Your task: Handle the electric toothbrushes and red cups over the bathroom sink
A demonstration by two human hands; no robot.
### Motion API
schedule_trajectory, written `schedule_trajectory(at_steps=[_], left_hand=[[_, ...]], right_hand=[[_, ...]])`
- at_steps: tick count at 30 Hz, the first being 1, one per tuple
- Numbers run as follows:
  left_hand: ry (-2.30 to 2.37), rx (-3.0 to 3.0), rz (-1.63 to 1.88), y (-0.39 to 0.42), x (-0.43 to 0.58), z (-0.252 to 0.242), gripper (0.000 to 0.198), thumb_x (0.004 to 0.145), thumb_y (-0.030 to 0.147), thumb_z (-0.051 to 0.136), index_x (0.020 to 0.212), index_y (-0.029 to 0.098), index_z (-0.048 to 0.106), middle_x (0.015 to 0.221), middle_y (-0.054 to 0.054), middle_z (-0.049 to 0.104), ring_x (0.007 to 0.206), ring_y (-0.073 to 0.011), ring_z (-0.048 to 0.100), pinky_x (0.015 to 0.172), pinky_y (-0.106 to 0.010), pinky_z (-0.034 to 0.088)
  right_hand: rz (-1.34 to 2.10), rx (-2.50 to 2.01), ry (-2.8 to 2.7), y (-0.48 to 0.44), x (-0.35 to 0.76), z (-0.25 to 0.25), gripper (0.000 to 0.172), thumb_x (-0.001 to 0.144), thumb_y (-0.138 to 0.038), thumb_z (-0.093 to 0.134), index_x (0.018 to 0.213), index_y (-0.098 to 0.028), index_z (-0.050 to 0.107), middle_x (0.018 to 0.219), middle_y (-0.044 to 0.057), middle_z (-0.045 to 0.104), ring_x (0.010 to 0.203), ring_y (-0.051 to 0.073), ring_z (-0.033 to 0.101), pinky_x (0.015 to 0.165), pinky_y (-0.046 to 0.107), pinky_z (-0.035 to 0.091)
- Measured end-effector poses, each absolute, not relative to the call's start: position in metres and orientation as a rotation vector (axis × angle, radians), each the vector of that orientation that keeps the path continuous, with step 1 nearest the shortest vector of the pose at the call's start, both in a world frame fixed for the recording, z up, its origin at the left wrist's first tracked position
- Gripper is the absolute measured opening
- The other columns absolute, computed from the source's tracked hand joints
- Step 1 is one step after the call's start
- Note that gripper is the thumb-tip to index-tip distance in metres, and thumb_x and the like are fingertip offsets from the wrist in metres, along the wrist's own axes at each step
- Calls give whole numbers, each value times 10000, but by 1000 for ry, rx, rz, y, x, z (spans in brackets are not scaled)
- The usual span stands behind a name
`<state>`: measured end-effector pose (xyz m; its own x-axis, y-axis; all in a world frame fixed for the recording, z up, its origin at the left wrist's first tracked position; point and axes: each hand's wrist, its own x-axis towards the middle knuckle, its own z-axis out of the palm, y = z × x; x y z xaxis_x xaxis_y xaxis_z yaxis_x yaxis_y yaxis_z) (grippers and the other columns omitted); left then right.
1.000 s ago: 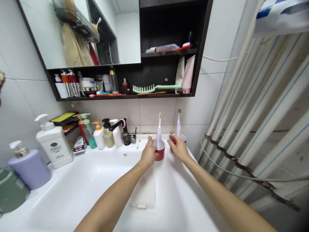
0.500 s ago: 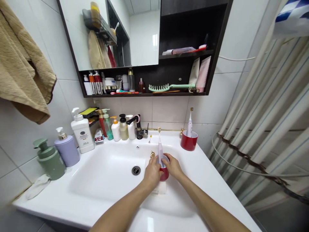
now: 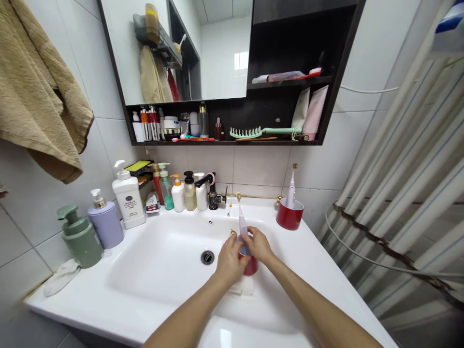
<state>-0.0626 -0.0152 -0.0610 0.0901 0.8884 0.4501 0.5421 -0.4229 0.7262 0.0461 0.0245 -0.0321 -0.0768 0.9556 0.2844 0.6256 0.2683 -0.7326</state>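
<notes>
A pale electric toothbrush (image 3: 242,224) with a yellowish brush head stands in a red cup (image 3: 251,268) over the right part of the sink, leaning slightly left. My left hand (image 3: 229,261) is closed about the cup's left side, thumb across its front. My right hand (image 3: 259,247) reaches to the rim from the right, its thumb and fingers closed on the lower handle of the toothbrush. The handle's bottom end is hidden inside the cup and behind my fingers. A small gold-coloured ornament (image 3: 232,232) shows just beyond my left fingertips.
On the sink's (image 3: 152,270) right rear corner, a second red cup (image 3: 290,216) holds another electric toothbrush (image 3: 291,191). A black faucet (image 3: 213,193) rises at the back, beside several pump bottles. The dark cabinet (image 3: 224,143) overhangs the rear, and a pale curtain (image 3: 395,193) hangs at right.
The toothbrush in the cup leans a little more to the left. My hands stay at the cup, while the whole view has shifted slightly.
</notes>
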Motion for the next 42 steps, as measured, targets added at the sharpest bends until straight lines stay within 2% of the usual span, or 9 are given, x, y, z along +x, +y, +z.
schedule_trajectory(at_steps=[7, 12, 16, 20, 25, 29, 35, 39, 42], left_hand=[[1120, 1167, 1723, -1, -71, -14, 192, 615, 245, 506, 781, 152, 534, 867, -85, 547, 848, -171, 490, 773, -301, 340], [667, 818, 1594, -5, -63, 8, 247, 627, 331, 494, 773, 133, 507, 723, -57, 578, 671, -139, 545, 661, -277, 388], [634, 733, 1507, -7, -59, -3, 223, 596, 315, 533, 677, 112, 493, 529, -17, 552, 522, -117, 536, 577, -251, 394], [674, 662, 1483, -2, -63, -16, 202, 608, 301, 522, 650, 108, 482, 518, -22, 552, 515, -119, 538, 553, -240, 392], [702, 597, 1487, 5, -68, -20, 157, 638, 268, 494, 627, 112, 472, 515, -22, 547, 517, -117, 539, 560, -240, 397], [712, 506, 1467, 6, -67, -20, 114, 648, 223, 482, 606, 120, 456, 494, -10, 528, 501, -110, 533, 555, -236, 399], [728, 545, 1483, 5, -67, -21, 112, 664, 222, 464, 624, 117, 460, 512, -20, 537, 498, -111, 532, 567, -249, 402], [721, 518, 1493, 6, -67, -22, 118, 661, 227, 471, 609, 122, 453, 501, -14, 526, 499, -109, 530, 568, -249, 400], [713, 514, 1502, 7, -67, -23, 120, 663, 228, 467, 611, 120, 456, 503, -17, 526, 496, -109, 527, 572, -253, 401]], right_hand=[[503, -1307, -1760, -2, 47, 18, 252, 718, -307, 322, 894, -155, 417, 826, 65, 545, 758, 158, 510, 656, 252, 384], [689, -1226, -1842, -37, 48, 14, 225, 708, -312, 355, 868, -181, 443, 741, 25, 545, 620, 137, 503, 571, 246, 392], [1034, -1211, -1793, -50, 48, -11, 210, 705, -320, 362, 843, -176, 428, 647, -4, 496, 540, 111, 469, 502, 232, 389], [1432, -1179, -1737, -50, 48, -25, 213, 716, -361, 329, 790, -179, 408, 600, -33, 424, 444, 71, 419, 409, 207, 371], [1391, -1225, -1718, -47, 46, -25, 217, 702, -392, 352, 736, -183, 399, 556, -50, 389, 408, 60, 393, 364, 188, 333], [1725, -1132, -1541, -50, 44, -23, 254, 724, -424, 287, 712, -181, 358, 589, -44, 402, 387, 40, 378, 355, 179, 326], [1371, -1251, -1714, -50, 43, -28, 228, 714, -404, 324, 741, -184, 378, 555, -55, 382, 376, 43, 374, 329, 165, 302], [1570, -1195, -1656, -51, 42, -26, 231, 731, -398, 278, 713, -180, 353, 584, -46, 391, 391, 41, 379, 342, 167, 323], [1455, -1227, -1705, -52, 41, -26, 207, 723, -384, 306, 720, -183, 355, 567, -50, 383, 388, 45, 377, 336, 165, 315]])
